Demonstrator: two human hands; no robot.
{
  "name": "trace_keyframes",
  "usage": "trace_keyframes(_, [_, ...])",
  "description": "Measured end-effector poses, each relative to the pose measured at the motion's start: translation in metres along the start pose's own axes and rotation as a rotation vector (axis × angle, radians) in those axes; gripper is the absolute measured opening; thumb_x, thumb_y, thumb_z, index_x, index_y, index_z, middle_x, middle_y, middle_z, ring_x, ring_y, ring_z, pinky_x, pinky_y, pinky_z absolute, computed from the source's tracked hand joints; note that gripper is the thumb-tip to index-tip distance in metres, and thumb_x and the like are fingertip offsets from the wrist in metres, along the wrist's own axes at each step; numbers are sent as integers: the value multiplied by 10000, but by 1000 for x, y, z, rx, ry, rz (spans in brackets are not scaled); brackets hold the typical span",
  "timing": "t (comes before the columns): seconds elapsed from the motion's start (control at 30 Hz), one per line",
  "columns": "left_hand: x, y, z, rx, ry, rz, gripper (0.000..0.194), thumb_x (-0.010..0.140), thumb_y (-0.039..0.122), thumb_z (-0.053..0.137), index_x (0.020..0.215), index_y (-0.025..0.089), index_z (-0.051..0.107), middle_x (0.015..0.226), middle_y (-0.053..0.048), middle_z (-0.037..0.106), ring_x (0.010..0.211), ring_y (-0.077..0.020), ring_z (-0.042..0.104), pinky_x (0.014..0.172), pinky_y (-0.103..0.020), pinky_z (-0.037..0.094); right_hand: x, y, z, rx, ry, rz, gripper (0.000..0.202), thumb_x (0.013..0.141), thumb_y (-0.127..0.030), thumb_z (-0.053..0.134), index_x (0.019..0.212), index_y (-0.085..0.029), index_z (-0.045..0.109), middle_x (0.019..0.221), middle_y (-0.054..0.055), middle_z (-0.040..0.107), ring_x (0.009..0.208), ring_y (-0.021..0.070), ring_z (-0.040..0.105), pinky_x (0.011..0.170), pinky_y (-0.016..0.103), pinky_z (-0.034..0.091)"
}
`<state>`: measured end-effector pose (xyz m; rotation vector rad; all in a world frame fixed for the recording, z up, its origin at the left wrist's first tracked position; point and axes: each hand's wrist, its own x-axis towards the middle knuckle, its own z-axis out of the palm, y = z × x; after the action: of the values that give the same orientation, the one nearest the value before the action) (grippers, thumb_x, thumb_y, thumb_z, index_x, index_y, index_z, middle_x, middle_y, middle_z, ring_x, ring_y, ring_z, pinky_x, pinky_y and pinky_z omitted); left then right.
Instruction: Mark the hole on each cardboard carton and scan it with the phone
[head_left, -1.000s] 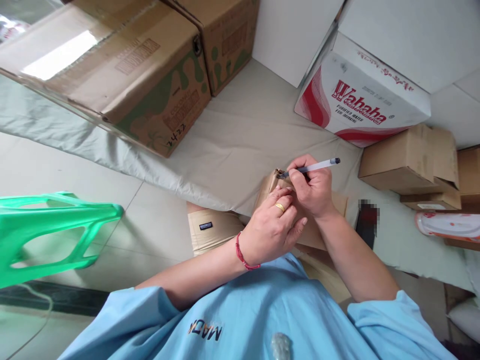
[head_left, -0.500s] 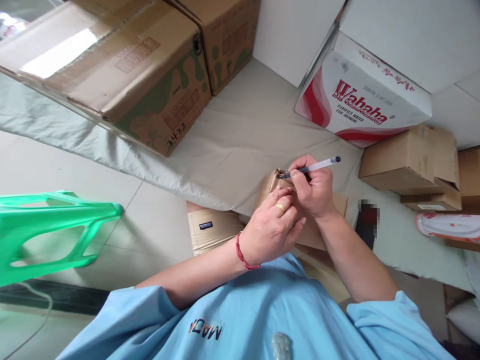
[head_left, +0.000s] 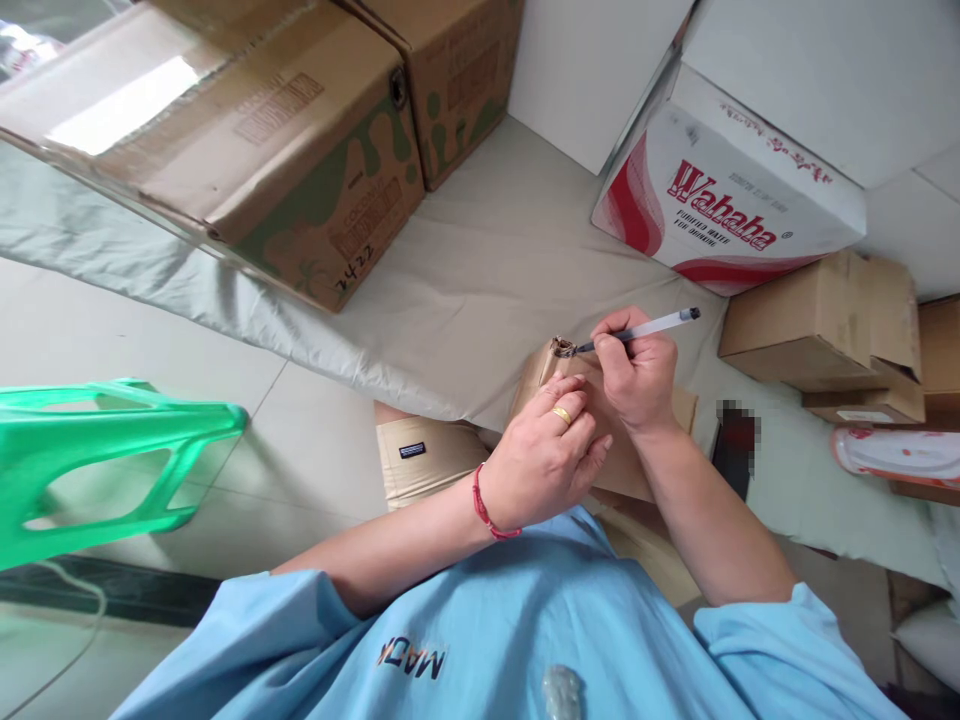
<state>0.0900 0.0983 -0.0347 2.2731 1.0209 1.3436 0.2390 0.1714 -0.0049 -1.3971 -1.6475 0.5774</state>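
A brown cardboard box (head_left: 619, 455) stands in front of my body, with a torn, rough hole at its far corner. My left hand (head_left: 551, 450), with a gold ring and a red cord bracelet, rests on the box's near part; its fingers are bent and pressed together on the cardboard, and what lies under them is hidden. In my right hand (head_left: 637, 370) is a pen (head_left: 660, 323) with a clear barrel, pinched near its dark front end. The pen's tip is at the torn corner, just beyond my left fingertips.
Large coconut cartons (head_left: 330, 210) stand at the upper left on the cloth-covered table (head_left: 480, 260). A white Wahaha carton (head_left: 720, 210) and smaller brown boxes (head_left: 817, 320) are at the right. A green stool (head_left: 172, 430) stands at the left on the floor.
My right hand has moved slightly to the right with the pen, and more of the pen's dark front end shows. My left hand has stayed in place.
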Motion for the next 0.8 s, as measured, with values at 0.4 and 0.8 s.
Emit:
trace_keyframes(0.4, [-1, 0, 1, 1, 2, -8, 133, 1048, 206, 628, 950, 144, 694, 1077, -164, 771, 1278, -326, 748, 1192, -508, 635, 1, 1, 0, 14, 20, 22, 158, 886, -269, 591, 747, -212, 636, 627, -50, 565, 568, 101, 468, 585, 251, 374])
trace_keyframes(0.8, [-1, 0, 1, 34, -15, -6, 127, 1042, 192, 625, 934, 160, 685, 1068, -143, 764, 1271, -311, 748, 1207, -507, 621, 1, 5, -3, -13, 137, -43, 120, 1005, -305, 574, 912, -250, 625, 732, -11, 578, 590, 134, 485, 580, 286, 395])
